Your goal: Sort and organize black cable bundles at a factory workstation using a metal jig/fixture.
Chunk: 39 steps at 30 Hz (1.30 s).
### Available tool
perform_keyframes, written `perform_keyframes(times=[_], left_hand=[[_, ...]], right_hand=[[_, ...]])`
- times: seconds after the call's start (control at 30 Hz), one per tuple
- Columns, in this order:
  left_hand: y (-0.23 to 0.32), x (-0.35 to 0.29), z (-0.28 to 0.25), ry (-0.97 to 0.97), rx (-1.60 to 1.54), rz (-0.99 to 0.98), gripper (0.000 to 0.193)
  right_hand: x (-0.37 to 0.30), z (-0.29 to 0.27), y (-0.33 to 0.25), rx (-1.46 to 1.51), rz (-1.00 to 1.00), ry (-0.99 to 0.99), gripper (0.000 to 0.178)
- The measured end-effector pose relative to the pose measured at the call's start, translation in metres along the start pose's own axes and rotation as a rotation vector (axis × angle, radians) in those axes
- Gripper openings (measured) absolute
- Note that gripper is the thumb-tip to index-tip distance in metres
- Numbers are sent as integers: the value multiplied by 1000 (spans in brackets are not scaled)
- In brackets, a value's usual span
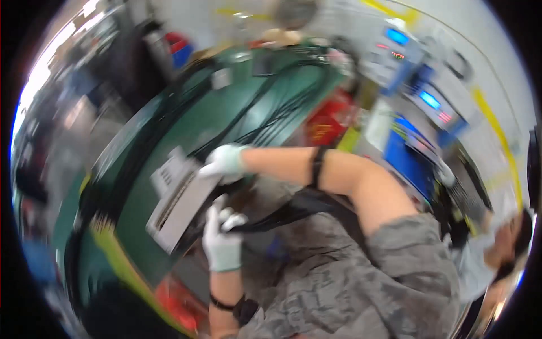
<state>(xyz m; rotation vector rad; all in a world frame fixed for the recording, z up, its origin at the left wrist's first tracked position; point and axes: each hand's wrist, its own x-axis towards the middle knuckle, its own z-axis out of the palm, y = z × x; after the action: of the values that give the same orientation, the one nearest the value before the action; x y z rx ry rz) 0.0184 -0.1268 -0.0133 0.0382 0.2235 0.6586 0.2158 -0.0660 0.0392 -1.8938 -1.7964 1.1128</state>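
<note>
My left hand (222, 243), in a white glove, is closed round a bundle of black cables (271, 222) that trails right across my lap. Just beyond it, my right hand (223, 162), also gloved in white, reaches over the upper right corner of a white box-shaped fixture (186, 209) with a long dark slot. Its fingers lie at the fixture's edge, close to more black cables; blur hides whether they grip anything. The fixture sits on the green tabletop (141, 240).
Long black cable bundles (149, 130) lie along the table's far left side, with more strands (276, 116) towards the back. Red bins (330, 121) adjoin the right edge. Instruments with lit displays (432, 101) stand at right, where another person (488, 254) sits.
</note>
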Motion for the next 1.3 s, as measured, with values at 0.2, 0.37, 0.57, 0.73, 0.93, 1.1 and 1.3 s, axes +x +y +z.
perform_keyframes(times=[0.2, 0.37, 0.57, 0.73, 0.93, 1.1, 1.3], left_hand=[[-11, -6, 20, 204, 55, 8, 26], [-4, -5, 8, 191, 13, 13, 26], [-26, 20, -37, -76, 120, 132, 33], [-10, 11, -70, -103, 566, 126, 47], [-11, -14, 7, 128, 323, 60, 42], [-19, -3, -4, 83, 12, 36, 37], [-19, -5, 10, 153, 40, 37, 33]], right_hand=[[-17, -9, -21, 198, 157, 163, 37], [-16, -12, -79, 296, -341, 389, 35], [-28, 75, -226, -183, -994, 505, 20], [14, 186, -233, -311, -1128, 391, 20], [37, 192, -209, -536, -1178, -31, 28], [84, 48, -96, -423, -1136, 426, 33], [87, 15, -9, -410, -862, 281, 21]])
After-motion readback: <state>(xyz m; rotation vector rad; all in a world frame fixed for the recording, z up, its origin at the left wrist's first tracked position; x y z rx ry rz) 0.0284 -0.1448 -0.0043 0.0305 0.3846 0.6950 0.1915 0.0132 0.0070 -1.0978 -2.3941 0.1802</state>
